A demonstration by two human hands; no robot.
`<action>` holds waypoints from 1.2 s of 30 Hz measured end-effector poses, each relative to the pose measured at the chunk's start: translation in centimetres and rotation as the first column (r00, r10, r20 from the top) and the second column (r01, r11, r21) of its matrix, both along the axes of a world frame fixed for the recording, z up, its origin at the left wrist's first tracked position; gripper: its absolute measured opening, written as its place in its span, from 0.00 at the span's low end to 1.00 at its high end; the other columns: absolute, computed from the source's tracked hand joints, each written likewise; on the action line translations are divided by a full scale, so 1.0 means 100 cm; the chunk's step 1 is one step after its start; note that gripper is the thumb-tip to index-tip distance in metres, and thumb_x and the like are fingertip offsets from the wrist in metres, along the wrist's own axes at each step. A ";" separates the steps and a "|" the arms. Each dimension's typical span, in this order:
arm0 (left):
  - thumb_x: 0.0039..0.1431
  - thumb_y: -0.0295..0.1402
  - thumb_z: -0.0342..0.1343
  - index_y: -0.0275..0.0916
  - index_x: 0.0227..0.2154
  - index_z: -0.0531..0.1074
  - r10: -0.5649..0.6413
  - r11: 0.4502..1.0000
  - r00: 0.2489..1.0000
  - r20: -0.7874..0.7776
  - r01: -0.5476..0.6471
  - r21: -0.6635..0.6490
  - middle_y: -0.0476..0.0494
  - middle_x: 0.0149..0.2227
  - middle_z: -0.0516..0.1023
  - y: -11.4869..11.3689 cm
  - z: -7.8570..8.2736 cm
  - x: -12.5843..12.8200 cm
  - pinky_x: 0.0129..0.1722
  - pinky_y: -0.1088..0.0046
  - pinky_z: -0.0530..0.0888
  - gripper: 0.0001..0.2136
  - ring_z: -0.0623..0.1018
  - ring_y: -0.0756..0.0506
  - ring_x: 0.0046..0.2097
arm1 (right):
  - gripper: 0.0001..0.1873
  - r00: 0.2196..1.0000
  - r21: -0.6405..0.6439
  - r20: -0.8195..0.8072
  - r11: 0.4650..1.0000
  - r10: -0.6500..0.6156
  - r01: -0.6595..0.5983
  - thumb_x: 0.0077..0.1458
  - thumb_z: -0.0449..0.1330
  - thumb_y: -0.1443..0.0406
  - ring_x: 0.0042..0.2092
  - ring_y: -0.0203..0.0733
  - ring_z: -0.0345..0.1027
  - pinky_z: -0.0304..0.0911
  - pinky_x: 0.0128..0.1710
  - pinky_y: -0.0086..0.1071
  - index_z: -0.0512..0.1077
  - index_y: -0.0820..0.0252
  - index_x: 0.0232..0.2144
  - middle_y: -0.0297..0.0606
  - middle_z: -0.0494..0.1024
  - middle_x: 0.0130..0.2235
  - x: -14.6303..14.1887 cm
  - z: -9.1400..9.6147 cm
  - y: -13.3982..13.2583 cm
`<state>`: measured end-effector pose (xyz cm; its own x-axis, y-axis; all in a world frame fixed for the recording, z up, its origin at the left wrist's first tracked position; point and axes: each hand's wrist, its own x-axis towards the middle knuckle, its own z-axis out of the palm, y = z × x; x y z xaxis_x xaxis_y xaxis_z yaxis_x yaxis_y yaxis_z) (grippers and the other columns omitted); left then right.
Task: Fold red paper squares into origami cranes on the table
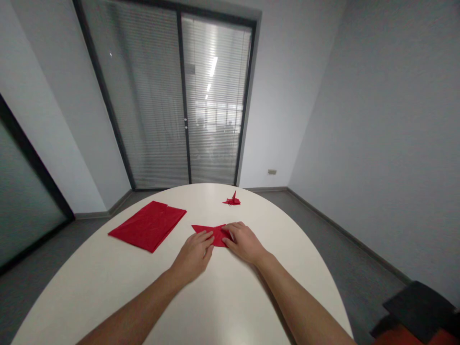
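A folded piece of red paper (218,235) lies on the white round table in front of me, a pointed corner sticking out to the left. My left hand (194,254) rests over its lower left part, fingers stretched out and lying on the paper. At the right end, my right hand (246,242) is curled with thumb and fingertips on the paper, which is partly hidden under it. Beyond my hands stands a small red origami crane (233,199).
A larger stack of red paper sheets (149,227) lies on the left side of the table (215,302). A black chair (420,304) with some orange-red stands at the lower right. Behind the table are a glass partition with blinds (215,143) and grey walls.
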<state>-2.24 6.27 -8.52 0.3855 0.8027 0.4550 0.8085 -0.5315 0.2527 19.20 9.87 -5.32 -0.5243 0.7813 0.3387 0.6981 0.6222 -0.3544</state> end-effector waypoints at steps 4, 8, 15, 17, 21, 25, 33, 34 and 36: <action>0.65 0.28 0.50 0.38 0.49 0.78 -0.041 0.999 0.999 0.004 0.041 0.029 0.39 0.53 0.80 -0.001 0.002 0.000 0.57 0.51 0.72 0.15 0.77 0.37 0.55 | 0.31 0.999 -0.023 -0.025 0.999 -0.026 0.025 0.59 0.60 0.60 0.61 0.52 0.62 0.55 0.62 0.43 0.66 0.66 0.61 0.52 0.71 0.60 0.002 -0.009 0.004; 0.65 0.28 0.49 0.37 0.49 0.78 -0.077 0.997 0.997 -0.018 0.077 0.018 0.39 0.54 0.78 -0.002 0.004 0.000 0.59 0.51 0.71 0.15 0.76 0.38 0.57 | 0.34 0.996 -0.095 -0.079 0.995 -0.042 0.034 0.57 0.61 0.60 0.60 0.52 0.64 0.56 0.62 0.43 0.63 0.68 0.63 0.54 0.70 0.60 0.003 -0.013 0.006; 0.66 0.28 0.48 0.37 0.53 0.74 -0.129 0.991 0.991 -0.018 0.128 -0.027 0.40 0.57 0.76 -0.003 0.003 -0.001 0.62 0.55 0.69 0.17 0.73 0.41 0.60 | 0.29 0.977 -0.137 -0.164 0.984 -0.138 0.116 0.55 0.62 0.63 0.55 0.50 0.68 0.61 0.58 0.40 0.67 0.63 0.59 0.48 0.74 0.56 -0.001 -0.014 0.008; 0.66 0.28 0.48 0.37 0.54 0.74 -0.139 0.989 0.990 -0.020 0.138 -0.043 0.41 0.58 0.76 -0.003 0.005 -0.001 0.62 0.55 0.69 0.17 0.73 0.41 0.60 | 0.27 0.966 -0.144 -0.171 0.975 -0.193 0.170 0.54 0.63 0.64 0.52 0.50 0.70 0.63 0.55 0.40 0.69 0.62 0.57 0.47 0.76 0.52 -0.003 -0.014 0.009; 0.67 0.28 0.47 0.37 0.55 0.73 -0.156 0.985 0.987 -0.043 0.153 -0.074 0.41 0.58 0.75 -0.005 0.010 -0.001 0.63 0.54 0.68 0.17 0.72 0.40 0.60 | 0.23 0.949 -0.170 -0.181 0.958 -0.259 0.229 0.54 0.62 0.66 0.43 0.46 0.72 0.65 0.47 0.37 0.71 0.60 0.53 0.43 0.79 0.42 -0.006 -0.016 0.010; 0.66 0.29 0.48 0.38 0.55 0.73 -0.164 0.984 0.986 -0.040 0.161 -0.078 0.42 0.59 0.75 -0.005 0.010 -0.002 0.62 0.53 0.68 0.17 0.72 0.40 0.60 | 0.22 0.952 -0.171 -0.226 0.971 -0.206 0.170 0.54 0.60 0.69 0.40 0.42 0.73 0.65 0.44 0.33 0.70 0.57 0.53 0.39 0.79 0.41 -0.008 -0.014 0.009; 0.65 0.29 0.49 0.38 0.54 0.73 -0.134 0.990 0.990 -0.051 0.131 -0.057 0.41 0.58 0.75 -0.006 0.011 -0.001 0.61 0.53 0.68 0.17 0.72 0.39 0.59 | 0.21 0.966 -0.151 -0.221 0.983 -0.136 0.104 0.56 0.59 0.70 0.40 0.41 0.74 0.66 0.44 0.33 0.71 0.58 0.53 0.39 0.81 0.44 -0.010 -0.010 0.004; 0.66 0.30 0.49 0.38 0.54 0.73 -0.116 0.992 0.992 -0.050 0.113 -0.050 0.41 0.58 0.75 -0.006 0.011 0.000 0.61 0.53 0.69 0.17 0.73 0.39 0.59 | 0.21 0.970 -0.142 -0.211 0.986 -0.122 0.093 0.56 0.58 0.69 0.41 0.42 0.74 0.66 0.45 0.33 0.72 0.58 0.53 0.40 0.81 0.45 -0.010 -0.009 0.003; 0.66 0.30 0.49 0.38 0.54 0.73 -0.084 0.996 0.995 -0.044 0.083 -0.032 0.40 0.57 0.76 -0.006 0.010 0.001 0.60 0.52 0.69 0.16 0.73 0.39 0.58 | 0.19 0.979 -0.112 -0.181 0.991 -0.090 0.070 0.58 0.58 0.68 0.44 0.43 0.74 0.65 0.47 0.35 0.73 0.58 0.52 0.42 0.80 0.47 -0.010 -0.007 0.001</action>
